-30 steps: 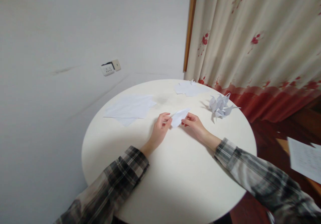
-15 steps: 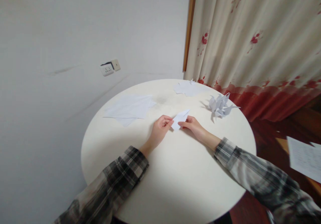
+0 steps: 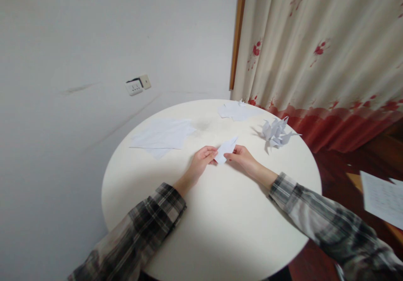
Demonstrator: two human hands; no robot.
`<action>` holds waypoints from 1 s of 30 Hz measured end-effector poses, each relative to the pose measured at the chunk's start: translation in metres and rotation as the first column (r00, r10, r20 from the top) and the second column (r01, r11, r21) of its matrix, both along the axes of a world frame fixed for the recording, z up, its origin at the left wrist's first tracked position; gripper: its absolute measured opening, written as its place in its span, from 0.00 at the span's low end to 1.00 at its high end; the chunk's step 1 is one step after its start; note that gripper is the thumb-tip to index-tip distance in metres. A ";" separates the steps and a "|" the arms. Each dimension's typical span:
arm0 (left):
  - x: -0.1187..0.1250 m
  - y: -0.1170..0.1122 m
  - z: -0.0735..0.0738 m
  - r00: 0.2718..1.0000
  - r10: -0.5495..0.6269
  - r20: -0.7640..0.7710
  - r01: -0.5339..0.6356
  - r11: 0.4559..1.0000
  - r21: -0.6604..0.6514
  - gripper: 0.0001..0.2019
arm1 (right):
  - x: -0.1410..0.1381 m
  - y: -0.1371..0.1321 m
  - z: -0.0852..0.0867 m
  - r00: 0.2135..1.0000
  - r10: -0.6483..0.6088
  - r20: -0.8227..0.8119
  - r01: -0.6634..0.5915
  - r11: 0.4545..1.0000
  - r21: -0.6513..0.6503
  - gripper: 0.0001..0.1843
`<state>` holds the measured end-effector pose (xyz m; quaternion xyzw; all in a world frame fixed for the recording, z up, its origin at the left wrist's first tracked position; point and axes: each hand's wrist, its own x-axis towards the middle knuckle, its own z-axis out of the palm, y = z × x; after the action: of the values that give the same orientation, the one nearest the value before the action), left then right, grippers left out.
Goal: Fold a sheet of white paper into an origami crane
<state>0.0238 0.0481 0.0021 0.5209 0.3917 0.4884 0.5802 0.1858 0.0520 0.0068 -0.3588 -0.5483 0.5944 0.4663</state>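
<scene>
Between my hands, over the middle of the round white table [image 3: 220, 214], is a small piece of folded white paper [image 3: 225, 147], narrow and pointed towards the far right. My left hand [image 3: 202, 160] pinches its left edge between thumb and fingers. On the opposite edge, my right hand [image 3: 242, 157] grips the paper with its thumb on top. The fingers beneath the paper are partly hidden. Right of my right hand stands a cluster of folded paper cranes [image 3: 277, 133]. A stack of white paper sheets [image 3: 162, 133] lies beyond my left hand.
More white paper [image 3: 236, 110] lies at the table's far edge, with a small folded piece [image 3: 241, 103] on it. A wall with a socket [image 3: 134, 87] rises at the left, a flowered curtain [image 3: 315, 63] at the right. Written sheets [image 3: 382, 197] lie lower right.
My left fingers have shifted slightly on the paper's left edge, with a fingertip now showing lower beneath it. The right hand and the paper stay almost where they were.
</scene>
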 end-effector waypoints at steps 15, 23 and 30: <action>0.000 -0.004 0.007 0.991 -0.102 -0.087 0.098 0.994 -0.047 0.15 | 0.000 0.000 -0.003 0.998 0.051 -0.031 -0.052 0.998 -0.020 0.13; -0.001 -0.003 0.006 0.986 -0.134 -0.099 0.129 0.990 -0.051 0.13 | 0.001 -0.002 -0.002 0.996 0.073 -0.052 -0.074 0.997 -0.018 0.12; 0.000 -0.004 0.008 0.989 -0.105 -0.106 0.103 0.994 -0.025 0.12 | 0.001 -0.002 0.002 0.999 0.051 0.006 -0.051 0.999 0.011 0.09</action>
<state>0.0238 0.0441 0.0099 0.5606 0.3992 0.4250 0.5880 0.1864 0.0499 0.0083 -0.3437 -0.5619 0.6019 0.4514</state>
